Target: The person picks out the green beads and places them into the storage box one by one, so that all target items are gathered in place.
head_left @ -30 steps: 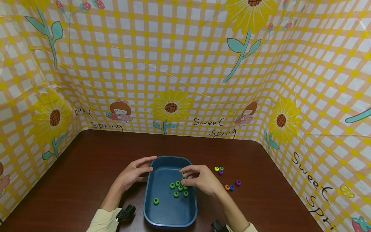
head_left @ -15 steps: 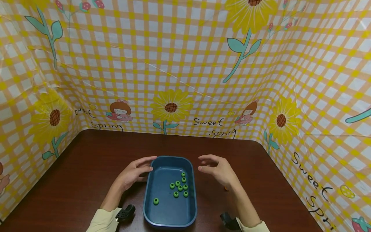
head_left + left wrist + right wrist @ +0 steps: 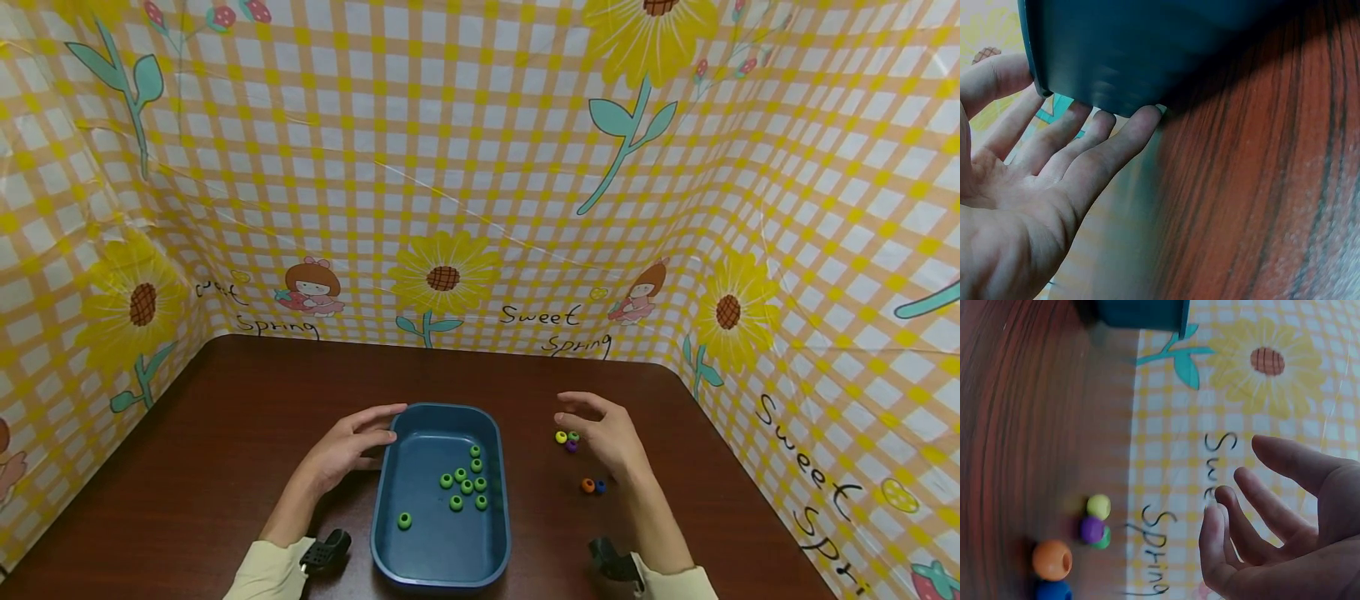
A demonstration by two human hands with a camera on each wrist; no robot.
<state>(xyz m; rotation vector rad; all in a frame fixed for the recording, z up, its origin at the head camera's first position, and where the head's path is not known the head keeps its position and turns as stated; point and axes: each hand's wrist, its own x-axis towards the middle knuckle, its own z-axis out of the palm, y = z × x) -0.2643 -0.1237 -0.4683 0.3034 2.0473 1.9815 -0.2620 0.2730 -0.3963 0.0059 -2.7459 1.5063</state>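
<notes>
My left hand (image 3: 339, 450) rests its fingertips against the outer left wall of a blue rectangular tray (image 3: 442, 575); in the left wrist view the thumb (image 3: 1004, 81) lies at the rim and the fingers are spread loosely along the wall. Inside the tray lie several green beads (image 3: 467, 487), mostly to the right, one apart at front left. My right hand (image 3: 611, 437) hovers over the table with relaxed fingers and holds nothing. Near it are a yellow bead (image 3: 561, 437), a green bead (image 3: 573, 436), a purple bead (image 3: 572, 447), an orange bead (image 3: 588, 485) and a blue bead (image 3: 601, 487).
A dark brown table (image 3: 262, 392) bears everything. A checked cloth (image 3: 480, 192) with sunflowers walls it off at the back and both sides. A black strap device (image 3: 327, 550) sits on the left wrist and another wrist device (image 3: 611, 560) on the right.
My right hand has left the space over the tray and moved right, to the loose beads. The green beads stay in the tray. The left hand has kept its place.
</notes>
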